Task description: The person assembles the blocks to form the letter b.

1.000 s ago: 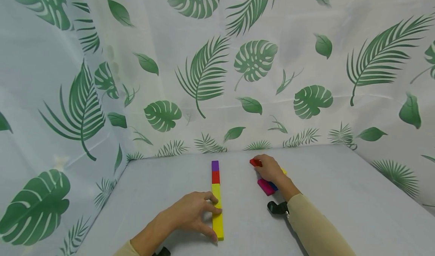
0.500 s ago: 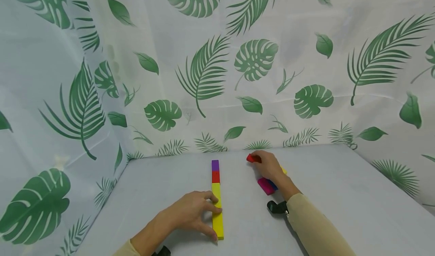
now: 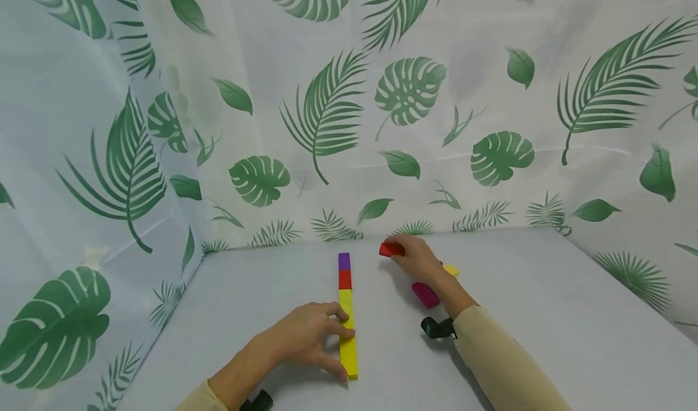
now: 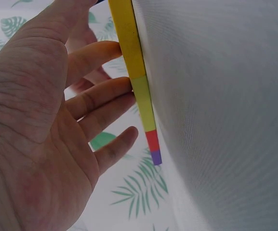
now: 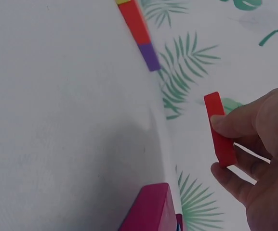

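A straight row of wooden blocks runs away from me on the table: yellow at the near end, then a red block, then a purple block. Two shades of yellow show in the left wrist view. My left hand rests against the yellow part, loosely extended fingertips touching its side and thumb by its near end. Between thumb and fingers my right hand pinches another red block, held up off the table, right of the purple end.
Beyond the right wrist lie a magenta block and a yellow block, partly covered by the arm. A leaf-patterned cloth hangs behind the table's far edge and at both sides. Black wrist devices hang below the wrists.
My right hand has moved left with the red block, away from the loose blocks and towards the row's far end. The left hand stays in place on the yellow part.
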Motion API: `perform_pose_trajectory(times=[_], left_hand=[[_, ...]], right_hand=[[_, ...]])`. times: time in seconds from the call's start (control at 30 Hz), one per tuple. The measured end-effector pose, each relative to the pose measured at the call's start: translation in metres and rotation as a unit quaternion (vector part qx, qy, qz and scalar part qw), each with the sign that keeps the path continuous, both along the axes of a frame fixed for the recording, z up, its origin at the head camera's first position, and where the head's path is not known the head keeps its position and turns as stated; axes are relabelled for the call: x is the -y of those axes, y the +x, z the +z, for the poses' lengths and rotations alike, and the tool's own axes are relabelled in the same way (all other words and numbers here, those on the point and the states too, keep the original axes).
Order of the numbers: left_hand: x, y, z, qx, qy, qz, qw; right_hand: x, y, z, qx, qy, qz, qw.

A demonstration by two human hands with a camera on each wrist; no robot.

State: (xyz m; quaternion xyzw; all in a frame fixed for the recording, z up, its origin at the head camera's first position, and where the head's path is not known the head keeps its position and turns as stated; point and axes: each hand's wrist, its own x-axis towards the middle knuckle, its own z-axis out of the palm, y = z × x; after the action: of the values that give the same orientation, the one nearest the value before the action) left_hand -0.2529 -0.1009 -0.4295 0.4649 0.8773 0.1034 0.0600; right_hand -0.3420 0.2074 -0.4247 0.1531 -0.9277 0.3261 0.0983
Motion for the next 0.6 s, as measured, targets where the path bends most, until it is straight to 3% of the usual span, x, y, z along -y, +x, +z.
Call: perform_pose_trajectory(times=[0.43, 0.6], left_hand=[[0.001, 0.0, 0.0, -0.01, 0.004, -0.002, 0.9999], [0.0, 0.0, -0.001, -0.009, 0.001, -0.004, 1.0]], right_hand=[[0.025, 0.01, -0.008, 0.021, 0.063, 0.099, 0.9929], [0.029, 0.017, -0.004, 0.029, 0.056, 0.118, 0.9909]])
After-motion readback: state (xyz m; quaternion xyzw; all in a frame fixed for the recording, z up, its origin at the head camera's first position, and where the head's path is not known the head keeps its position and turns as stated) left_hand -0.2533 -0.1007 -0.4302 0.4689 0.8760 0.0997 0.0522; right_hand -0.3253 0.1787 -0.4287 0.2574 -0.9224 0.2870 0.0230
